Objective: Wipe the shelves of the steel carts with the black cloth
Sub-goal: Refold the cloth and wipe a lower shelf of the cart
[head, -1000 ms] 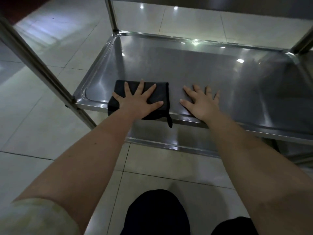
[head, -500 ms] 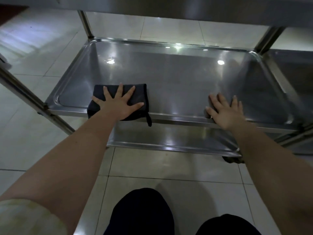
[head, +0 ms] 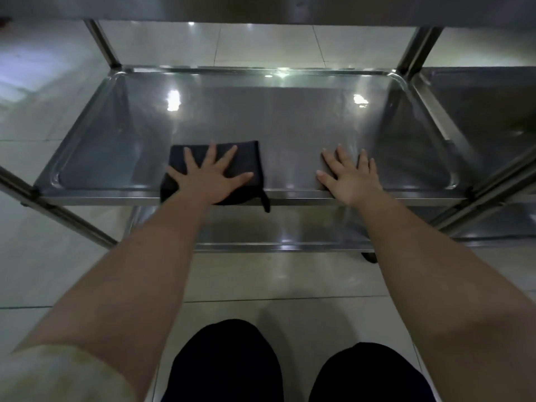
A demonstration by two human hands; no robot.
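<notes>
Flat hand on the folded cloth, near edge of the middle shelf

The left hand (head: pixel 209 177) lies flat, fingers spread and straight, pressing the folded black cloth (head: pixel 246 158) onto the steel cart's middle shelf (head: pixel 290 123). The cloth sits at the near rim, left of centre, its long axis running left to right along that rim; a small tag (head: pixel 265 203) hangs over the edge. The right hand (head: pixel 349 177) rests flat on bare steel beside it, fingers straight, holding nothing.

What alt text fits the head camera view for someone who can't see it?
A person's left hand presses a folded black cloth flat on a steel cart shelf near its front edge. The right hand rests flat on the bare steel beside it.
</notes>
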